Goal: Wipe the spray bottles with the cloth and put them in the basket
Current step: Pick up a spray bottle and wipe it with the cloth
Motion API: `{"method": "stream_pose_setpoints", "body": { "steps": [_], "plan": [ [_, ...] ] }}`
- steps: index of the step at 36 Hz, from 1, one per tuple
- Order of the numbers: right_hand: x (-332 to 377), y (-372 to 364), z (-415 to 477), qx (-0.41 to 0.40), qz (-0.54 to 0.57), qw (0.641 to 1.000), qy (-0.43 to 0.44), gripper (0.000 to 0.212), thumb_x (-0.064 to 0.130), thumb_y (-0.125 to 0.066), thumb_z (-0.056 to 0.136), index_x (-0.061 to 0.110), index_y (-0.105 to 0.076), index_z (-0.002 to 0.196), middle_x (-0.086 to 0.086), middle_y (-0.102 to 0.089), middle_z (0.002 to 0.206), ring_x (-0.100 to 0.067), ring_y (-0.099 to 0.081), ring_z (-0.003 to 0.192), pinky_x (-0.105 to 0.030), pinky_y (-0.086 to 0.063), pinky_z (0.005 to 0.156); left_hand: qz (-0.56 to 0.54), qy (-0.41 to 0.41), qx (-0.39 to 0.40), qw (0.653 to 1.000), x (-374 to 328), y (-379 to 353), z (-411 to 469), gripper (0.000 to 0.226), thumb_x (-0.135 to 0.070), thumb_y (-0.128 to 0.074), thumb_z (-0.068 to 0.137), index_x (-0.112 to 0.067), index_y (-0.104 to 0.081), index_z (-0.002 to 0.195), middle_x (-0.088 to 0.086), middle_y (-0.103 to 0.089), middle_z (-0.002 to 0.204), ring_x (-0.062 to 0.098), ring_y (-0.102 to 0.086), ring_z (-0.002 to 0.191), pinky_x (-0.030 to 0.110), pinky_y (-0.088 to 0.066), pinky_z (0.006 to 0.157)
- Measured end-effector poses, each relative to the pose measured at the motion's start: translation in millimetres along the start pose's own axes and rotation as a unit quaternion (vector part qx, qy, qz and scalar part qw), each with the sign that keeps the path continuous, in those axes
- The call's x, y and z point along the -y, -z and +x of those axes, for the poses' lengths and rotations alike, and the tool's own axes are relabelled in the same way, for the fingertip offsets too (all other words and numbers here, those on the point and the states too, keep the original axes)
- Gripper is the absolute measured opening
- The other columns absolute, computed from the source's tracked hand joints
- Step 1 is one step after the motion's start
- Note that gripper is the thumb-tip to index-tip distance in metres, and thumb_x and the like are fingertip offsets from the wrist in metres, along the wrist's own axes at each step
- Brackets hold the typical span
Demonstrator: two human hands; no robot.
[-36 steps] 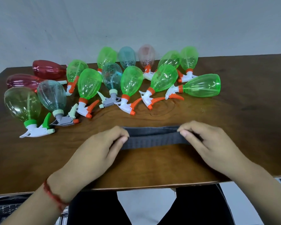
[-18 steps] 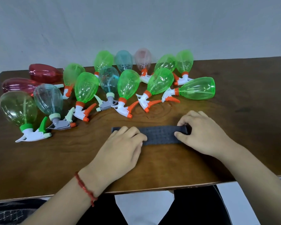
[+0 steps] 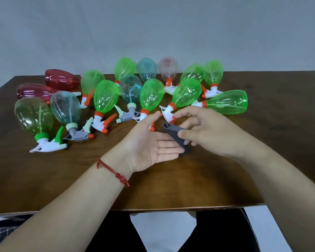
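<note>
My right hand (image 3: 207,131) pinches the soft, limp folded cloth (image 3: 173,132) over my open, empty left hand (image 3: 149,142); light, slippery bottles (image 3: 186,92) suit a body grip.

Both forearms are bare, no sleeves reaching into view. A thin red string bracelet (image 3: 113,172) circles the wrist of the left hand (image 3: 149,146), with small knots or beads at about 4 o'clock on the wrist. The right hand (image 3: 207,131) wears nothing, and dark trousers (image 3: 216,231) cover the legs at 6 o'clock.
</note>
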State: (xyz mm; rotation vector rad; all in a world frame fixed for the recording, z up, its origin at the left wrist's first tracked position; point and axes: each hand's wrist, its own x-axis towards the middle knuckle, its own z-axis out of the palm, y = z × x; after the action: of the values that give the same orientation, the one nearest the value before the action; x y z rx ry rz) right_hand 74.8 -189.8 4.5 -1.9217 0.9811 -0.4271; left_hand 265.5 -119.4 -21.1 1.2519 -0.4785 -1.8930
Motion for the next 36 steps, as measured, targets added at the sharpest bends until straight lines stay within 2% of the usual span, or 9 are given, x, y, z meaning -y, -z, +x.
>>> {"method": "stream_pose_setpoints", "body": {
  "steps": [3, 7, 14, 20, 25, 29, 32, 33, 36],
  "plan": [
    [4.5, -9.2, -3.2, 0.009, 0.062, 0.998, -0.001, 0.030, 0.022, -0.067, 0.102, 0.030, -0.063, 0.131, 0.007, -0.080, 0.104, -0.017, -0.078, 0.085, -0.032, -0.065, 0.079, 0.052, -0.021, -0.035, 0.998, -0.3, 8.1, -7.7, 0.066, -0.057, -0.052, 0.106, 0.000, -0.064, 0.136, 0.023, -0.077, 0.123, 0.035, -0.077, 0.115, 0.042, -0.063, 0.099],
    [-0.2, -13.4, -3.2, -0.055, 0.100, 0.993, -0.021, 0.023, 0.015, -0.056, 0.107, 0.026, -0.067, 0.123, 0.006, -0.080, 0.104, -0.022, -0.078, 0.084, -0.034, -0.064, 0.078, 0.064, -0.049, -0.081, 0.993, -0.8, 26.6, -14.3, 0.046, -0.037, -0.065, 0.104, -0.006, -0.062, 0.139, 0.019, -0.076, 0.126, 0.036, -0.079, 0.108, 0.038, -0.068, 0.080],
    [-21.9, -26.1, -0.5, -0.037, 0.041, 0.997, -0.049, 0.020, 0.018, -0.059, 0.104, 0.030, -0.069, 0.116, 0.013, -0.079, 0.100, -0.012, -0.077, 0.083, -0.033, -0.064, 0.074, 0.268, -0.088, -0.161, 0.946, -6.8, 52.9, -19.1, 0.024, -0.017, -0.069, 0.105, -0.001, -0.073, 0.122, 0.021, -0.080, 0.111, 0.029, -0.082, 0.095, 0.031, -0.067, 0.076],
    [-38.7, -37.3, 3.2, -0.047, -0.026, 0.999, -0.007, 0.016, 0.023, -0.068, 0.099, 0.036, -0.074, 0.104, 0.016, -0.076, 0.089, -0.006, -0.075, 0.079, -0.026, -0.054, 0.069, 0.463, -0.135, -0.242, 0.842, -2.3, 52.1, -21.4, 0.012, -0.026, -0.069, 0.105, -0.019, -0.078, 0.104, 0.007, -0.081, 0.090, 0.019, -0.080, 0.072, 0.039, -0.068, 0.081],
    [-46.1, -39.1, 1.3, -0.022, -0.116, 0.992, 0.040, 0.022, 0.029, -0.076, 0.094, 0.044, -0.073, 0.110, 0.027, -0.073, 0.101, 0.003, -0.066, 0.091, -0.015, -0.050, 0.079, 0.536, -0.171, -0.271, 0.781, 1.7, 48.2, -25.1, 0.015, -0.028, -0.064, 0.107, -0.025, -0.075, 0.098, -0.003, -0.077, 0.081, 0.005, -0.076, 0.065, 0.021, -0.055, 0.057],
    [-50.8, -41.7, -3.0, 0.010, -0.267, 0.957, 0.111, 0.040, 0.034, -0.075, 0.092, 0.049, -0.065, 0.127, 0.041, -0.058, 0.112, 0.006, -0.050, 0.110, -0.015, -0.043, 0.081, 0.619, -0.182, -0.322, 0.693, 10.2, 52.8, -22.4, 0.009, -0.031, -0.066, 0.103, -0.028, -0.071, 0.110, -0.008, -0.071, 0.096, 0.014, -0.071, 0.095, 0.023, -0.048, 0.067],
    [-56.7, -44.6, -2.7, -0.009, -0.321, 0.932, 0.170, 0.037, 0.029, -0.070, 0.091, 0.046, -0.066, 0.125, 0.035, -0.060, 0.120, 0.001, -0.046, 0.117, -0.026, -0.051, 0.079, 0.712, -0.223, -0.346, 0.569, 26.5, 56.0, -21.9, 0.033, -0.032, -0.065, 0.102, -0.028, -0.060, 0.134, -0.004, -0.057, 0.128, 0.020, -0.055, 0.122, 0.032, -0.050, 0.091],
    [-58.5, -45.3, -1.9, -0.017, -0.336, 0.922, 0.192, 0.033, 0.029, -0.069, 0.092, 0.043, -0.068, 0.122, 0.032, -0.062, 0.121, -0.002, -0.047, 0.118, -0.030, -0.054, 0.079, 0.713, -0.275, -0.329, 0.555, 30.7, 54.9, -22.3, 0.034, -0.031, -0.065, 0.101, -0.028, -0.060, 0.135, -0.005, -0.056, 0.130, 0.019, -0.052, 0.124, 0.034, -0.048, 0.098],
    [-60.0, -45.3, 3.2, -0.027, -0.370, 0.894, 0.250, 0.020, 0.029, -0.066, 0.095, 0.036, -0.072, 0.113, 0.025, -0.065, 0.116, -0.009, -0.051, 0.112, -0.036, -0.055, 0.079, 0.660, -0.365, -0.198, 0.627, 39.3, 49.4, -21.1, 0.030, -0.039, -0.064, 0.101, -0.030, -0.066, 0.130, -0.014, -0.059, 0.126, 0.010, -0.052, 0.120, 0.031, -0.042, 0.105]
  ]
}}
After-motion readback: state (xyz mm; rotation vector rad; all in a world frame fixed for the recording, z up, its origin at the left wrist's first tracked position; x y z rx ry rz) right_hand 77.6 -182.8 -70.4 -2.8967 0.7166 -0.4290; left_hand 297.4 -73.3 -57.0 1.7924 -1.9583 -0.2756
